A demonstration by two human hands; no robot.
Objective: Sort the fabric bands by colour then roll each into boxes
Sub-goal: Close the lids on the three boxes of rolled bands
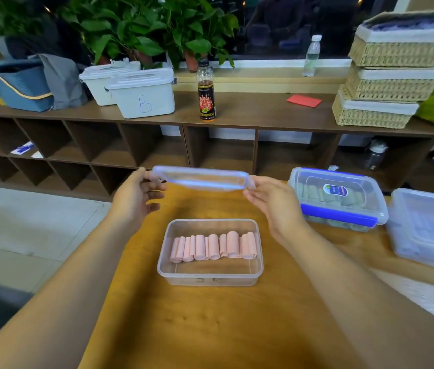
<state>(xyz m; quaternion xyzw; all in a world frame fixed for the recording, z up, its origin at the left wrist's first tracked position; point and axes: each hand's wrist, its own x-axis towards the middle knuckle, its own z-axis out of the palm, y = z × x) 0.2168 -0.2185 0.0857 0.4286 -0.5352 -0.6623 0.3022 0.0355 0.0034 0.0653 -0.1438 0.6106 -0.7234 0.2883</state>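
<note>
A clear plastic box (210,275) stands open on the wooden table (210,328), with several rolled pink fabric bands (213,247) in a row inside. Above and behind it, a clear lid with blue edges (201,178) hangs in the air. My left hand (137,195) grips its left end and my right hand (271,201) grips its right end. To the right stands a lidded box with blue clips (338,198) that holds rolled grey-green bands. Another lidded clear box (428,227) at the far right holds pale rolls.
Behind the table runs a brown shelf unit (250,113) bearing white tubs (141,94), a dark drink bottle (206,93), a red card (304,100), stacked wicker baskets (388,75) and potted plants (141,27). Tiled floor lies to the left.
</note>
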